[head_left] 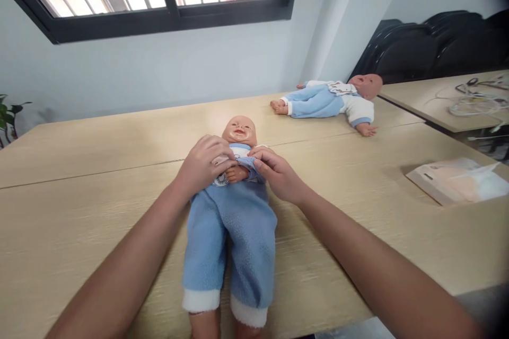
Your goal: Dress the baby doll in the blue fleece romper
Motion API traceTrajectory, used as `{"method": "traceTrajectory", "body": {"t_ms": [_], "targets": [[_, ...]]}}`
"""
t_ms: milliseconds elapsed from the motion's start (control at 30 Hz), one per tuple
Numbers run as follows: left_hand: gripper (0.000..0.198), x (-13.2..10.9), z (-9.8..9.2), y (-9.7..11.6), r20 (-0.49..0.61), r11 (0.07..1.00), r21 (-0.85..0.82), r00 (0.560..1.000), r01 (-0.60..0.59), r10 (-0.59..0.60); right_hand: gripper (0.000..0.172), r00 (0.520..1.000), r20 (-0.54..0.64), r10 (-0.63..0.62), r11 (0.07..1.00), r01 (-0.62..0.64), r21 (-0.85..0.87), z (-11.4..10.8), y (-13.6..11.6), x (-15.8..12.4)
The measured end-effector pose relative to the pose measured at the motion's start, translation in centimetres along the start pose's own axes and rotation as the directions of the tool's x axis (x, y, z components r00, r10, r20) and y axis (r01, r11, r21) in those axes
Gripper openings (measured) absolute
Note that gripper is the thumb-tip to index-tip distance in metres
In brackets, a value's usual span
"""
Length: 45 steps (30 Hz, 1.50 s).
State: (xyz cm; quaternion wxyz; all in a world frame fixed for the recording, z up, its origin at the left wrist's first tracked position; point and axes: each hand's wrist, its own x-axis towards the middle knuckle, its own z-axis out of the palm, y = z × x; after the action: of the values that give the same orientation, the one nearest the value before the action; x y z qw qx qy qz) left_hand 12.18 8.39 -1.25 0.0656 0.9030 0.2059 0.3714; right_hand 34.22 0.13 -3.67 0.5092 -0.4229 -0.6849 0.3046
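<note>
A baby doll (230,212) lies on its back on the table, head away from me, in light blue fleece trousers with white cuffs and a white and blue top. One doll arm is bent across its chest, and the doll's hand (237,174) pokes out of a blue sleeve cuff (247,162). My left hand (207,163) is closed with thumb and fingers at the doll's hand, partly covering the printed chest. On the other side, my right hand (278,172) pinches the sleeve cuff between thumb and fingers. The doll's feet are cut off by the bottom edge.
Another doll (322,99) in similar clothes lies at the back right of the wooden table (99,212). A tissue pack (445,183) sits on the right. Beyond are coiled cables (477,103) and stacked black chairs (413,47). A barred window (170,16) is above.
</note>
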Motion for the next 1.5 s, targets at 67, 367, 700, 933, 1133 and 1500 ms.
{"method": "traceTrajectory", "body": {"t_ms": [67, 367, 700, 933, 1133, 1500], "targets": [[0.018, -0.1, -1.1, -0.1, 0.143, 0.993, 0.042, 0.985, -0.107, 0.100, 0.037, 0.998, -0.031, 0.048, 0.995, -0.045, 0.092, -0.1, 0.5, -0.2], [0.043, -0.2, -0.5, 3.6, 0.226, 0.915, 0.403, 0.971, -0.017, -0.082, 0.034, 0.971, -0.079, 0.226, 0.890, -0.173, 0.423, 0.3, 2.3, -0.5], [0.032, -0.3, 1.1, 5.5, 0.027, 0.981, 0.182, 0.997, 0.065, -0.071, 0.034, 0.970, -0.195, 0.144, 0.964, -0.093, 0.250, 0.5, 1.5, -0.5], [0.023, -0.1, -0.7, 6.1, 0.077, 0.998, 0.060, 0.997, -0.026, 0.021, 0.028, 0.910, -0.087, 0.405, 0.829, -0.325, 0.455, -1.8, 2.5, 0.4], [0.024, -0.1, -3.2, 5.9, 0.171, 0.996, -0.051, 0.982, -0.076, 0.084, 0.031, 0.907, 0.101, 0.410, 0.792, -0.408, 0.454, -4.4, 2.6, 0.5], [0.029, 0.3, -7.0, 4.7, -0.108, 0.973, -0.229, 0.994, 0.002, -0.027, 0.028, 0.859, 0.228, 0.459, 0.581, -0.484, 0.655, -3.6, 6.2, 0.5]]}}
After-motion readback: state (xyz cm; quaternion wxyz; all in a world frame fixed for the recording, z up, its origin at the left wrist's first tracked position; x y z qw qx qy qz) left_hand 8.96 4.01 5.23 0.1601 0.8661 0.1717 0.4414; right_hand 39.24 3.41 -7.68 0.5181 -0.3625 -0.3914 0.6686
